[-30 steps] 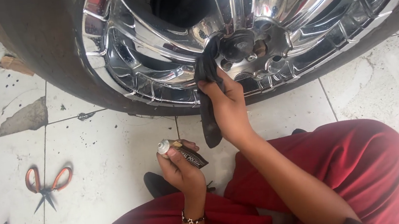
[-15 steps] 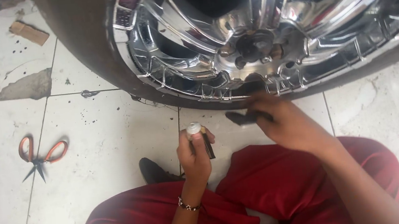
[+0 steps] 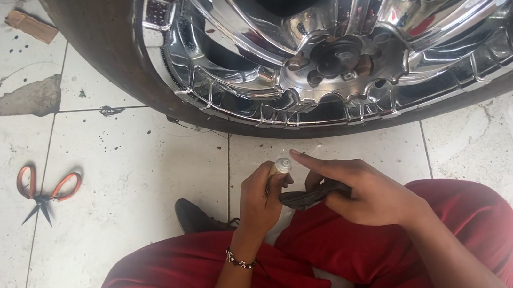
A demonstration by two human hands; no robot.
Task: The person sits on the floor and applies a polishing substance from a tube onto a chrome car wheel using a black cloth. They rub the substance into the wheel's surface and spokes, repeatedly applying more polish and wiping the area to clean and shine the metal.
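I am watching the left hand (image 3: 261,198), its fingers clamped around a small tube (image 3: 280,166) held upright over the red trousers (image 3: 371,247). The right hand (image 3: 365,193) is pinching a dark cloth (image 3: 306,197) while its forefinger is touching the tube's tip. I am judging that a hard squeeze could be spilling paste onto the trousers or the tiled floor (image 3: 143,170). The cloth could be slipping from so loose a pinch. Farther off, open scissors (image 3: 43,194) are lying within elbow reach, and grit on the cloth could be scratching the chrome wheel (image 3: 337,57).
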